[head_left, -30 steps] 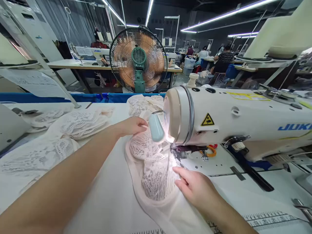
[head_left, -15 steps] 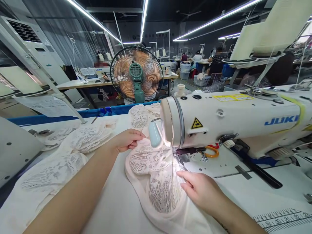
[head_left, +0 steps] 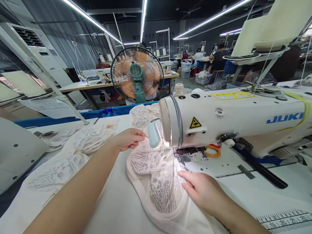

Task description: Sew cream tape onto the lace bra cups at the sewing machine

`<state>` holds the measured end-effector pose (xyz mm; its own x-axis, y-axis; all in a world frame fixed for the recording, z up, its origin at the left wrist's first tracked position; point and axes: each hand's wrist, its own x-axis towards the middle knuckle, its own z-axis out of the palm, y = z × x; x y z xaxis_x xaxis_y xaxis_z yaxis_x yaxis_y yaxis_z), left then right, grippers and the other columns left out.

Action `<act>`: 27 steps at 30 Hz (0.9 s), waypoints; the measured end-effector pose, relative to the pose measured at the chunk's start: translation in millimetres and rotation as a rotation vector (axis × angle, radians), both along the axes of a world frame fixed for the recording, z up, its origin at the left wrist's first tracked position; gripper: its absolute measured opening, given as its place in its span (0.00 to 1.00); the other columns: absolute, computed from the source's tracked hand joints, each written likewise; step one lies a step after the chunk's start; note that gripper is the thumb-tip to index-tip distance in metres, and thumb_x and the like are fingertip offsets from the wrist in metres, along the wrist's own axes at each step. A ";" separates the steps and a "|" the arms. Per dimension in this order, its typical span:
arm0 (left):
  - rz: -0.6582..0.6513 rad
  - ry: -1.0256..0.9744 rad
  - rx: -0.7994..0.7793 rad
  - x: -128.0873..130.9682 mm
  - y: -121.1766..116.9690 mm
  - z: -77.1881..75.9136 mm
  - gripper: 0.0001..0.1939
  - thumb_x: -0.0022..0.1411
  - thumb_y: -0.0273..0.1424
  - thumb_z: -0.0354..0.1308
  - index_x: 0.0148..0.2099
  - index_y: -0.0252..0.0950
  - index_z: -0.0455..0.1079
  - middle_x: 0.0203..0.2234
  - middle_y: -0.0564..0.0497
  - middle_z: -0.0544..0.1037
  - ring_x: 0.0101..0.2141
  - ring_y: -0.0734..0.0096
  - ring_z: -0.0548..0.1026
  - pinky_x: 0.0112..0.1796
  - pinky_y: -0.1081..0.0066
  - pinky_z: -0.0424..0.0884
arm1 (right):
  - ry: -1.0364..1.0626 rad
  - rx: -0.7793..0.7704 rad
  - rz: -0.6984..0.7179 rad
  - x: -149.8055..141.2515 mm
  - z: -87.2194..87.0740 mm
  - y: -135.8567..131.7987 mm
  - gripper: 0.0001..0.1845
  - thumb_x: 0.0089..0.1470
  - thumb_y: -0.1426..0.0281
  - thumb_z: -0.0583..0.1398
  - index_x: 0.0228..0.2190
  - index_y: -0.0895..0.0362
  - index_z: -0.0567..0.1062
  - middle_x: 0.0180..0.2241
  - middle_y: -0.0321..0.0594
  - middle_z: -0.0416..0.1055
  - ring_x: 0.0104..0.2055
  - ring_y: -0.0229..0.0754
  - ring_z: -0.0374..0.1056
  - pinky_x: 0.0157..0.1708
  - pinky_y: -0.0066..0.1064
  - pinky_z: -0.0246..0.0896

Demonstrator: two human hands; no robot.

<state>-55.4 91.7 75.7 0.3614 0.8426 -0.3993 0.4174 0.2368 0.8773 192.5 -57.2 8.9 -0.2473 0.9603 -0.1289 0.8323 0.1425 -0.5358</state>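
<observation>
A pale pink lace bra (head_left: 168, 191) lies on the table, its right edge under the needle area of a white sewing machine (head_left: 209, 120). My left hand (head_left: 131, 139) pinches the bra's far upper edge, just left of the machine's light-blue guard (head_left: 154, 134). At the bra's right side my right hand (head_left: 201, 188) is closed on the edge, thumb and forefinger gripping the fabric near the presser foot (head_left: 179, 159). A lamp lights the cloth there. The needle tip itself is hard to make out.
More lace bras (head_left: 58, 172) lie in a row on the left, with another lace piece (head_left: 140, 117) behind the machine head. Orange-handled scissors (head_left: 213, 151) rest behind the needle area. A large fan (head_left: 136, 73) stands beyond the table; people sit at machines farther back.
The view has shifted slightly. Both hands keep their hold on the bra, which looks almost unmoved under the machine.
</observation>
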 end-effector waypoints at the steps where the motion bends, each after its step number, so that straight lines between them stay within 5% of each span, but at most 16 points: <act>1: -0.004 0.005 0.006 0.0 0.0 0.6 0.10 0.39 0.31 0.65 0.25 0.35 0.68 0.12 0.63 0.51 0.17 0.84 0.46 0.20 0.74 0.42 | -0.003 -0.009 0.004 -0.2 0.7 0.2 0.10 0.52 0.73 0.50 0.29 0.51 0.70 0.21 0.33 0.63 0.24 0.39 0.58 0.22 0.28 0.42; 10: -0.077 0.096 0.099 3.5 -5.6 7.4 0.09 0.39 0.34 0.60 0.23 0.36 0.64 0.13 0.61 0.52 0.17 0.83 0.47 0.20 0.75 0.46 | -0.013 -0.020 0.001 -0.3 0.9 0.5 0.09 0.52 0.74 0.50 0.28 0.51 0.69 0.20 0.32 0.61 0.24 0.39 0.56 0.23 0.29 0.41; 15: -0.062 0.291 0.251 4.6 -1.6 8.1 0.11 0.44 0.36 0.55 0.30 0.35 0.68 0.16 0.58 0.59 0.17 0.79 0.55 0.20 0.74 0.57 | 0.011 0.016 0.003 0.0 -0.3 0.2 0.11 0.52 0.73 0.50 0.29 0.51 0.72 0.21 0.34 0.64 0.24 0.40 0.58 0.23 0.29 0.42; 18: 0.020 0.468 0.440 12.3 -7.2 8.6 0.15 0.50 0.35 0.52 0.38 0.33 0.70 0.28 0.48 0.70 0.26 0.69 0.68 0.28 0.68 0.67 | -0.010 0.009 0.010 0.0 2.4 -0.3 0.11 0.53 0.73 0.50 0.28 0.52 0.71 0.21 0.33 0.64 0.23 0.39 0.57 0.23 0.29 0.42; 21: 0.083 0.618 0.652 26.9 -32.7 2.8 0.18 0.54 0.32 0.49 0.46 0.33 0.69 0.46 0.39 0.70 0.37 0.55 0.73 0.36 0.58 0.69 | -0.046 -0.002 0.003 0.6 5.9 0.0 0.10 0.54 0.73 0.51 0.30 0.52 0.72 0.22 0.33 0.66 0.25 0.38 0.58 0.23 0.29 0.42; 23: -0.039 0.639 0.801 36.0 -58.4 -8.1 0.16 0.59 0.32 0.47 0.45 0.34 0.71 0.45 0.39 0.73 0.40 0.51 0.73 0.39 0.55 0.69 | -0.066 -0.008 0.004 1.1 7.4 1.0 0.11 0.55 0.71 0.51 0.34 0.52 0.73 0.25 0.34 0.70 0.27 0.39 0.62 0.24 0.29 0.44; 27: -0.675 0.471 1.264 44.7 -104.7 -40.8 0.18 0.64 0.34 0.48 0.53 0.36 0.70 0.51 0.43 0.74 0.55 0.52 0.67 0.57 0.50 0.59 | -0.089 -0.027 0.012 1.5 8.2 2.0 0.16 0.56 0.71 0.51 0.42 0.52 0.75 0.34 0.38 0.77 0.35 0.41 0.69 0.29 0.28 0.51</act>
<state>-10.7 -12.9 34.9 0.8596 0.4429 0.2547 0.4293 -0.8964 0.1098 193.9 -55.2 17.1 -0.2452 0.9532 -0.1767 0.8752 0.1392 -0.4634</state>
